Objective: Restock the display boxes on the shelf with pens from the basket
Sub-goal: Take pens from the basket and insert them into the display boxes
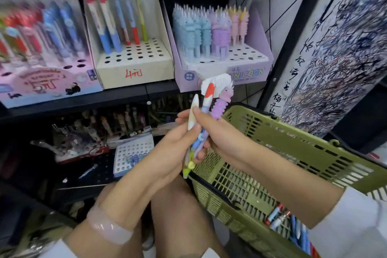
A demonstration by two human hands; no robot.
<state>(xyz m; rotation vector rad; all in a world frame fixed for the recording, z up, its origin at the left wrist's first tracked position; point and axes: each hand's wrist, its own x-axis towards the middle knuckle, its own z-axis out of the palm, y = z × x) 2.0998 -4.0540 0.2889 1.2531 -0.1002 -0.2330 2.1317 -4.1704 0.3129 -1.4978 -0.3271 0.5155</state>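
Bare knee (178, 216) at bottom centre of frame, nearest the lens; white sleeve cuffs at lower left and lower right corners. Left forearm runs from lower left up toward centre, a pale translucent bangle (109, 229) on the wrist. Right forearm enters from lower right, angled up and left.

Both hands meet at frame centre around one bundle of pens (206, 115). Left hand (167, 153): fingers curled round the lower shafts, thumb laid up along a white pen; grip clamped on the bundle. Right hand (217, 134): fingers wrapped round the bundle from the right side, thumb tip pressed near the top of the white pen; grip likewise clamped. The bundle stands nearly upright, slightly tilted right; visible in it are the white pen, a red-and-white pen, a purple unicorn pen (223, 100) and a green tip at the bottom.

Green basket (293, 142) at right, tilted, just beside the right forearm; more pens lie in its lower end (280, 216).

Shelf (83, 100) across the upper half carries three display boxes: pink box (52, 81) upper left, cream box (134, 69) centre with few pens and many open holes, lilac unicorn box (222, 69) right, mostly filled. Lower shelf is dim and blurred.
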